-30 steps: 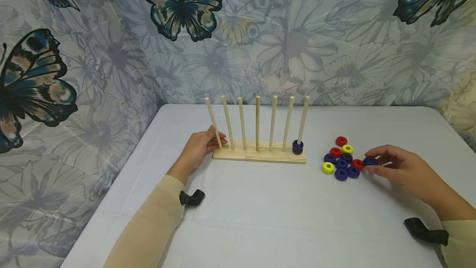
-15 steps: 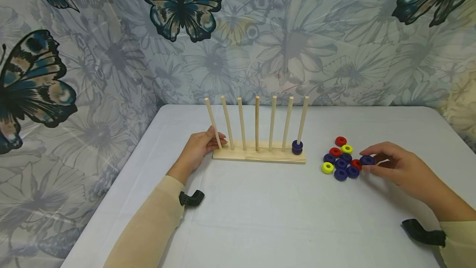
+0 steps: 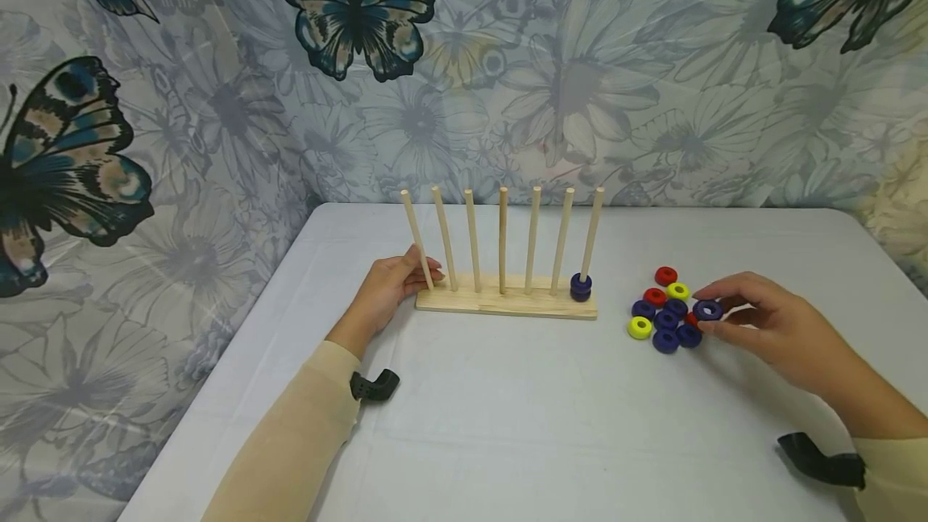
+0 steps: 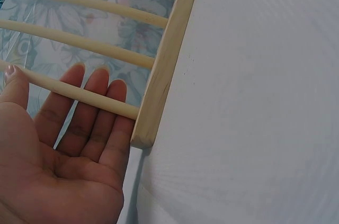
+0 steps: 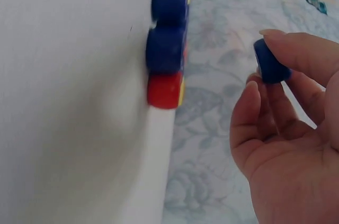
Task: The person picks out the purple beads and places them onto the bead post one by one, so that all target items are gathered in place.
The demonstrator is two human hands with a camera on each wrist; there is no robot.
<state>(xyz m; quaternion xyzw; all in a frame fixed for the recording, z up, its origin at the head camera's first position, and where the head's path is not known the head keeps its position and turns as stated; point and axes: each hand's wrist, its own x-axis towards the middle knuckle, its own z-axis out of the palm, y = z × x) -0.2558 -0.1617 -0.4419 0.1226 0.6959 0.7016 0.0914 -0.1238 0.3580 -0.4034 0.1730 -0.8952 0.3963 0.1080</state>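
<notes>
My right hand (image 3: 779,333) pinches a dark blue ring (image 3: 707,310) between thumb and fingers, raised above the table; its hole faces up and toward me. In the right wrist view the same blue ring (image 5: 271,62) shows edge-on. My left hand (image 3: 391,284) is at the left end of a wooden peg rack (image 3: 507,303). In the left wrist view, its thumb lies against the end peg (image 4: 100,101) and its fingers lie behind that peg. Two blue rings (image 3: 580,288) are stacked on the rightmost peg; the other pegs are bare.
Left of my right hand lies a loose group of rings: several blue rings (image 3: 665,341), yellow rings (image 3: 640,328) and red rings (image 3: 665,275). A white cloth covers the table (image 3: 507,417). Behind it hangs a butterfly-patterned cloth (image 3: 580,87).
My right hand has lifted the blue ring off the table and moved it slightly left, over the red ring's edge. The ring has tilted so its hole shows. My left hand stays put.
</notes>
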